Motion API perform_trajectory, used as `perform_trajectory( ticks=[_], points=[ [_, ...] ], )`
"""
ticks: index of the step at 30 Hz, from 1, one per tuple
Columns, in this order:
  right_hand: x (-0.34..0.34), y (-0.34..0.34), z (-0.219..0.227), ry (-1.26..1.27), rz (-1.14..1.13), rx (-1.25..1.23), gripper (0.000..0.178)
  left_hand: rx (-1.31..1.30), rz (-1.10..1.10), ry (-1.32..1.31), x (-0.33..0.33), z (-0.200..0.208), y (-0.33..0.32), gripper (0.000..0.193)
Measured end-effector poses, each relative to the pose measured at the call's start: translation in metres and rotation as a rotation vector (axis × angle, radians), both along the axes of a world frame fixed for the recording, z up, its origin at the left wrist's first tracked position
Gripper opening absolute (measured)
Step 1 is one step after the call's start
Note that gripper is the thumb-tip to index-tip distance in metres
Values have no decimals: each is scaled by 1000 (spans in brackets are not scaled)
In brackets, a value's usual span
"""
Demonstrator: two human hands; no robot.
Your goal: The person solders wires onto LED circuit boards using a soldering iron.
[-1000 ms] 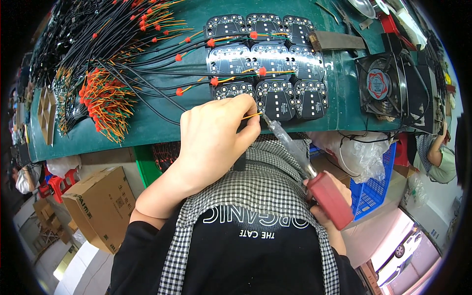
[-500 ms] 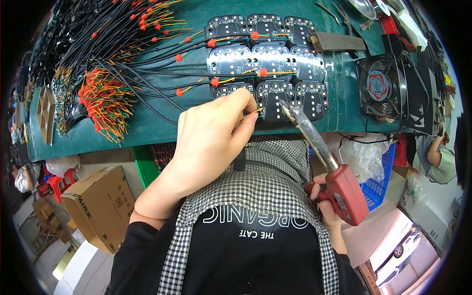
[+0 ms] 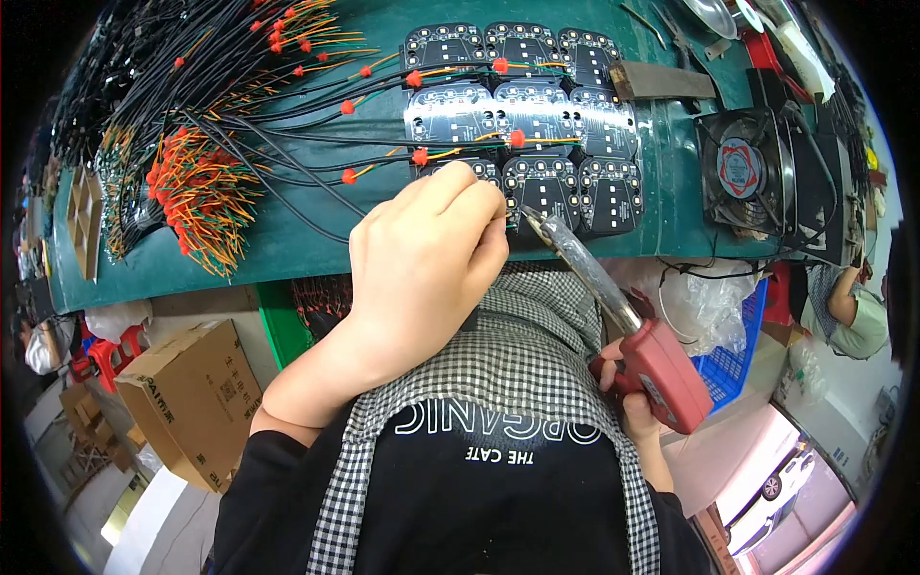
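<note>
Pinching thin wire, left fingers closed, right fingers curled round red soldering gun

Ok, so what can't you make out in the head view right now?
In the head view:
Bottom-left board: mostly covered by the left hand.
Right hand: partly behind the soldering iron.
Black wires: some run off the top edge.
Iron's tip: too small to tell whether it touches anything.

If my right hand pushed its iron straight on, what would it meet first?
Probably the nearest row's middle board, by the tip of the iron; depth is unclear, so they may already touch.
</note>
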State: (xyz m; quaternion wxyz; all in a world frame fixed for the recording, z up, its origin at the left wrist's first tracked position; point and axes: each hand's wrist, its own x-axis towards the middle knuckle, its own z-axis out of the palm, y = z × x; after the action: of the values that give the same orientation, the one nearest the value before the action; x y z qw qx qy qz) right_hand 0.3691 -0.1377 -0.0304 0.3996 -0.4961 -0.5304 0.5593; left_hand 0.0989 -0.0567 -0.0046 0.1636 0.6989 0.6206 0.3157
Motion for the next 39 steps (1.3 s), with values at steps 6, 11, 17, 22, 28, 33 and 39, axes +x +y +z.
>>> perform_trajectory(
  ticks=[6, 11, 17, 22, 28, 33, 39],
  points=[
    [10, -3, -15, -88, 96, 129, 74, -40, -15, -25, 0, -1, 3, 10],
    [8, 2, -14, -118, 107, 187, 68, -47, -21, -20, -2, 0, 3, 10],
    [16, -2, -20, -236, 154, 242, 68, -94, -45, -13, -3, 3, 6, 10],
    [10, 6, -11, -312, 176, 356, 70, -116, -69, 10, -6, 6, 10, 9],
    [-4, 10, 10, -93, 72, 54, 73, -137, -24, 17, -6, 13, 6, 9],
    [-1, 1, 12, 33, -24, -114, 81, -71, -108, -1, -1, 9, 9, 9],
    [21, 8, -12, -229, 176, 165, 71, -85, -84, -17, -10, 11, 9, 11]
  ],
)
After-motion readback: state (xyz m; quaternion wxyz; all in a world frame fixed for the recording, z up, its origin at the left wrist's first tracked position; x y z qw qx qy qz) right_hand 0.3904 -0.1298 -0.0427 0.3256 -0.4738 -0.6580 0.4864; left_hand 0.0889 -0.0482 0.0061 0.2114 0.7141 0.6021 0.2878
